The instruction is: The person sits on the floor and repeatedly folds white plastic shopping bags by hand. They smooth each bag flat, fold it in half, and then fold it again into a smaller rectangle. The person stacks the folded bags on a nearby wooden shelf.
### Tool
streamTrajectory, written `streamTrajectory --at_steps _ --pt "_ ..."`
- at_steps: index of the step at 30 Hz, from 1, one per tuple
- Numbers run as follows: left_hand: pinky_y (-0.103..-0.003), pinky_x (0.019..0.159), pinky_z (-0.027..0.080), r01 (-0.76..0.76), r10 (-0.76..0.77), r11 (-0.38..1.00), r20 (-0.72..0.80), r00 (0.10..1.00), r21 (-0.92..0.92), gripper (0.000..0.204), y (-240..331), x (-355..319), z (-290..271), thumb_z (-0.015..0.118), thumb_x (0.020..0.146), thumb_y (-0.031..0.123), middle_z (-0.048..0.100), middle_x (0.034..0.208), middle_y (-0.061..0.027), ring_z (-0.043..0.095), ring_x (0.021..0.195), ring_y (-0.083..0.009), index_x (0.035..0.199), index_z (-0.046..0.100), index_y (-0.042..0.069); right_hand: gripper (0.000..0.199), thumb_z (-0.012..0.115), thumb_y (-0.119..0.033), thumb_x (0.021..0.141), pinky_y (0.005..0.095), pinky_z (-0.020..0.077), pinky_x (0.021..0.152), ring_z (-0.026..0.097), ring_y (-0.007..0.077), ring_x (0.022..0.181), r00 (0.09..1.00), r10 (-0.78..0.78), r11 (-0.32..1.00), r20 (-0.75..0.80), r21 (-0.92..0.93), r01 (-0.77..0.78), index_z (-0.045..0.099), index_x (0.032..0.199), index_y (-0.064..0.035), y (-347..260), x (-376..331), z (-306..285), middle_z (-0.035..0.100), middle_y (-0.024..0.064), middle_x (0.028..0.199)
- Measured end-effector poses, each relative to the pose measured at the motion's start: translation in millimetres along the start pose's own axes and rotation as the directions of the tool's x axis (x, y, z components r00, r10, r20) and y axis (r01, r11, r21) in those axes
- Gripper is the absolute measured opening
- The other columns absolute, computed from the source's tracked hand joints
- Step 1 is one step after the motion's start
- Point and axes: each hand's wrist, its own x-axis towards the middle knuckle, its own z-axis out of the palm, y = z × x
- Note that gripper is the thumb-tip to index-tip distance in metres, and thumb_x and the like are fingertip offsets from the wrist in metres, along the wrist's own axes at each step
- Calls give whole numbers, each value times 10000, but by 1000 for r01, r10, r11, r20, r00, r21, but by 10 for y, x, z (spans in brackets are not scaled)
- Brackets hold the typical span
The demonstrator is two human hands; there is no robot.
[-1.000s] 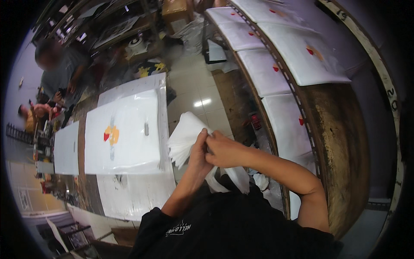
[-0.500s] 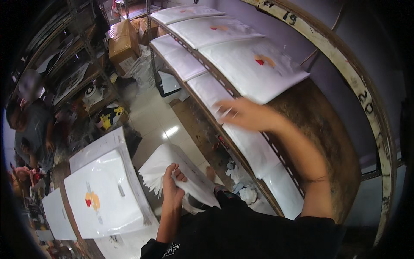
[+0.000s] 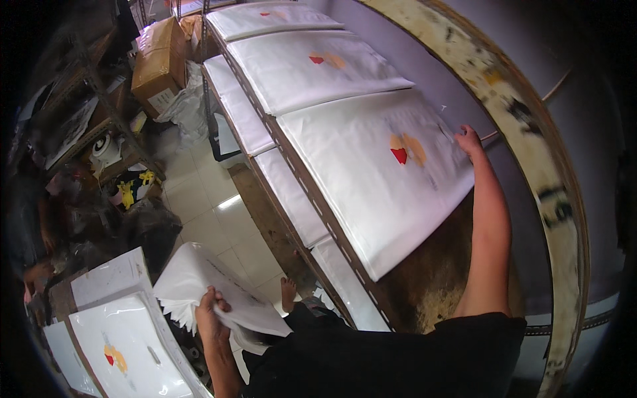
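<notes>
A thick folded bundle of white bags hangs from my left hand, whose fingers are wrapped round its near side; the loose edges fan out at the left. My right arm reaches out over the upper shelf. There my right hand has its curled fingers on the far right edge of a white bag with a red and orange print, close to a small slot in it. That bag lies flat on the shelf, apparently on top of a stack.
More printed white bags lie farther along the upper shelf, others on the shelf below. At lower left stands another stack of bags. A carton sits on the tiled floor. A curved-looking, stained beam runs along the right.
My right hand has swept right and away, from the shelf's front edge to the bag's far edge. My left hand still holds the bundle. The view has shifted right.
</notes>
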Motion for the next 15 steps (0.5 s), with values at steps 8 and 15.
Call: streamTrajectory --at_steps 8,15 --pt "-228 511 305 -38 38 997 -1 999 -70 219 159 306 -48 615 905 220 443 722 27 362 547 -76 1037 566 51 531 702 -174 755 439 537 856 644 294 1023 744 281 880 606 146 -451 562 1248 -36 -7 397 71 643 146 1124" --pt "-235 498 317 9 -13 994 -33 999 -109 235 143 470 122 652 886 213 454 719 24 366 539 -76 1040 576 54 462 735 -194 771 411 544 817 645 255 979 801 299 907 519 107 -408 584 1180 -42 -335 214 -133 654 117 1056"
